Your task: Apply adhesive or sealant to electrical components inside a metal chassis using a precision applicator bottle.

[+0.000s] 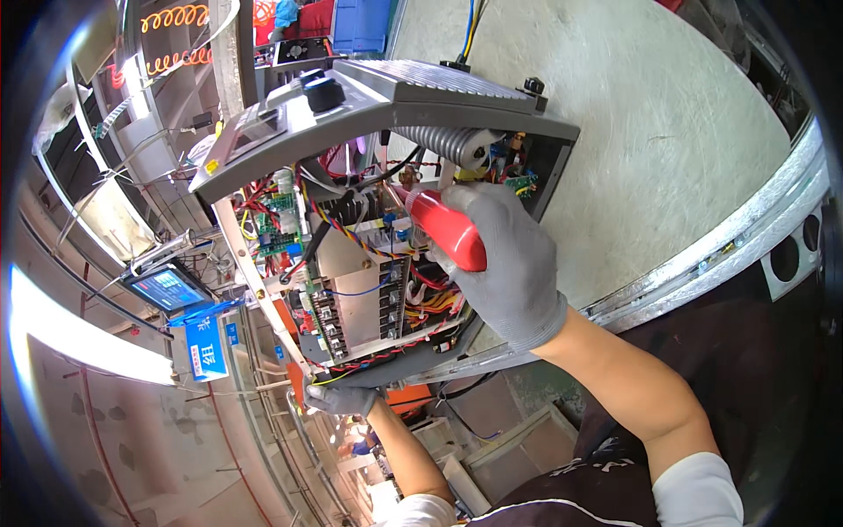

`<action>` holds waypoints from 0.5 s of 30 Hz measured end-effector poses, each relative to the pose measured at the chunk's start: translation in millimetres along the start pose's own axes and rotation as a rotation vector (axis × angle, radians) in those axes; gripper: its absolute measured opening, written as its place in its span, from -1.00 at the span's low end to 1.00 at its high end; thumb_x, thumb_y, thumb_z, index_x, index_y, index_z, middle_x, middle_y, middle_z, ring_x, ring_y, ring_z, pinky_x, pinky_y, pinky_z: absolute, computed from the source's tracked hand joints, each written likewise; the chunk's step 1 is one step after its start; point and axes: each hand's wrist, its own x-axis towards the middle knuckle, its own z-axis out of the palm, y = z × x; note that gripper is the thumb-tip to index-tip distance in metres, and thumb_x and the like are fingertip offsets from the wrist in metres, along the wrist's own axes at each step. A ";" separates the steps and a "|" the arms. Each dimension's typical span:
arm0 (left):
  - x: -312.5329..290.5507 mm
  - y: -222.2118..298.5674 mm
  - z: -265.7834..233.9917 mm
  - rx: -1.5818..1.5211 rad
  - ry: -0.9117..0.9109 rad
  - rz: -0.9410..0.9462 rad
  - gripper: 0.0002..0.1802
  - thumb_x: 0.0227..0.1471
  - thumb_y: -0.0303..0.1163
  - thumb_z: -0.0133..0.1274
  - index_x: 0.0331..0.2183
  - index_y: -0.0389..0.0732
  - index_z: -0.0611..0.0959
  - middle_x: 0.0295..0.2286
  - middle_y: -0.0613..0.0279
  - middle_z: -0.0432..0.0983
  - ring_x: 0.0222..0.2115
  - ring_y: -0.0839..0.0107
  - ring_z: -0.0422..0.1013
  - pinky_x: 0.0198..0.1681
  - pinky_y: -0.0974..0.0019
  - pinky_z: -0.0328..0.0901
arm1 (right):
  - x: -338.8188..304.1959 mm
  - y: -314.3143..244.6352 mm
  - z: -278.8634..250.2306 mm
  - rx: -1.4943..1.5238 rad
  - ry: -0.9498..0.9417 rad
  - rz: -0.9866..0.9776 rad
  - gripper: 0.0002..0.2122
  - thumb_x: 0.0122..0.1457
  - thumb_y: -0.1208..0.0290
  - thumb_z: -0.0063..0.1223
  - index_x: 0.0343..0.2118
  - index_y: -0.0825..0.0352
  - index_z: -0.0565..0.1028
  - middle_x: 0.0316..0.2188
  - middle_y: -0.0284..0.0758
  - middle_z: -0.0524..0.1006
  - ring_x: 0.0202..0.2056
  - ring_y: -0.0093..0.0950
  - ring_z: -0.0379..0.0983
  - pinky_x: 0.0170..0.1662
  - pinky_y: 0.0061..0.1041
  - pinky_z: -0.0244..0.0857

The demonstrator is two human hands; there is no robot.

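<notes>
An electrical machine with its side open (479,114) stands on the bench in front of me, its grey casing around circuit boards, wires and a coil. My right hand (514,263), in a grey glove, is closed around a red squeeze bottle (448,230). The bottle slants up and left, its narrow tip reaching inside near a small brass-coloured part and a black cable. Down at the machine's lower left corner, my gloved left hand (342,400) has its fingers curled on the edge of the casing. The fingertips are partly hidden there.
A black knob (324,94) sticks out from the machine's front panel. Beyond the machine extends a pale worktop (650,132) with a metal edge rail (694,272). At left are a lit screen (167,288) and a hanging blue sign (206,349). A blue bin (360,25) stands at the back.
</notes>
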 end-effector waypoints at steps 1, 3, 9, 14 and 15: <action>-0.2 5.6 1.7 -0.007 0.006 -0.008 -0.66 0.23 -0.24 -0.17 -0.35 -0.33 0.53 -0.33 -0.01 0.42 -0.32 0.11 0.37 -0.23 0.09 0.31 | -0.8 -0.1 1.5 0.013 0.018 -0.022 -0.48 -0.21 0.59 0.28 -0.09 0.27 0.39 -0.26 -0.19 0.45 -0.32 -0.19 0.48 -0.31 -0.34 0.39; -2.6 18.4 5.2 -0.059 0.026 -0.054 -0.63 0.25 -0.22 -0.24 -0.34 -0.33 0.51 -0.33 0.02 0.40 -0.32 0.17 0.36 -0.20 0.13 0.32 | -3.9 1.0 1.8 0.004 0.022 -0.034 -0.49 -0.21 0.59 0.29 -0.10 0.29 0.40 -0.26 -0.18 0.46 -0.31 -0.19 0.48 -0.30 -0.33 0.39; -1.1 23.2 6.1 -0.119 0.005 -0.134 -0.63 0.26 -0.26 -0.32 -0.26 -0.34 0.49 -0.27 0.10 0.38 -0.26 0.31 0.35 -0.11 0.23 0.28 | -4.0 -7.2 0.5 -0.030 -0.017 -0.041 -0.53 -0.18 0.59 0.33 -0.14 0.37 0.42 -0.21 -0.12 0.49 -0.21 -0.16 0.49 -0.17 -0.36 0.40; -1.7 16.4 3.1 -0.204 -0.009 -0.149 -0.60 0.28 -0.17 -0.26 -0.20 -0.35 0.47 -0.22 0.06 0.42 -0.19 0.30 0.36 -0.02 0.22 0.26 | -4.9 -15.4 7.3 -0.027 0.014 0.048 -0.58 -0.12 0.58 0.32 -0.15 0.37 0.42 -0.21 -0.16 0.50 -0.20 -0.23 0.48 -0.13 -0.41 0.36; -1.7 15.6 2.3 -0.189 -0.015 -0.149 -0.58 0.28 -0.15 -0.24 -0.20 -0.35 0.47 -0.21 0.05 0.43 -0.17 0.29 0.36 0.00 0.22 0.26 | -3.0 -18.5 6.5 -0.041 0.040 0.076 -0.59 -0.12 0.57 0.32 -0.16 0.35 0.42 -0.24 -0.16 0.50 -0.23 -0.20 0.49 -0.17 -0.39 0.37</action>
